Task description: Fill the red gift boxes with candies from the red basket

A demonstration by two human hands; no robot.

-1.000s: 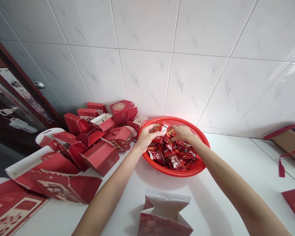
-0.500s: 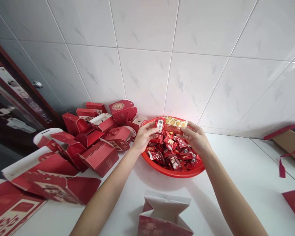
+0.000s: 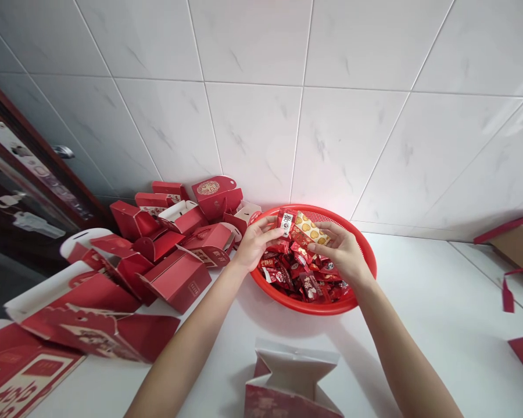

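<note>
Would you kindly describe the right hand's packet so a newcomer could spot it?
On the white counter stands a red basket of wrapped sweets. Over it, the right hand holds the packet, whose cream part with round golden shapes sets it apart from the mostly red ones below.

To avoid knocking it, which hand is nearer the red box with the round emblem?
Left. The left hand is right of the red box; the right hand is farther right.

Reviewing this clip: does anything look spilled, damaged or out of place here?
Nothing looks spilled or clearly damaged: the visible wrapped candies are in the red basket or held just above it. The only untidy spot is on the left, where red gift boxes sit jumbled at mixed angles, some with flaps open.
</note>
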